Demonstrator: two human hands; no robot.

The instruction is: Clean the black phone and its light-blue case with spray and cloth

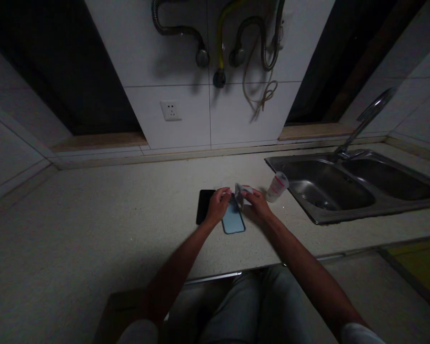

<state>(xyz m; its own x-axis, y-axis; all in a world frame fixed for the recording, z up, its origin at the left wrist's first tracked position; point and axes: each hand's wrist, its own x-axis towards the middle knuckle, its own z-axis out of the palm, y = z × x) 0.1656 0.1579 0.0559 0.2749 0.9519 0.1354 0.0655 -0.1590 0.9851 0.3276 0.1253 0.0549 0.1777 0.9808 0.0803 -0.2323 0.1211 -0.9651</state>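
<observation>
A light blue phone [233,220] lies flat on the pale countertop [111,215] in front of me. My left hand [218,204] rests on the phone's top left edge, fingers curled onto it. My right hand [257,202] is beside the phone's top right corner and pinches a small white packet or wipe [242,191] with red print. A black flat rectangle [204,205], perhaps another phone or a case, lies just left of my left hand. A small clear bottle with a red-marked label [277,186] stands tilted to the right of my right hand.
A double steel sink [358,188] with a curved tap [369,117] fills the right side of the counter. The tiled wall behind carries a socket [170,110] and several hoses [218,43]. The counter's front edge [215,276] runs above my lap.
</observation>
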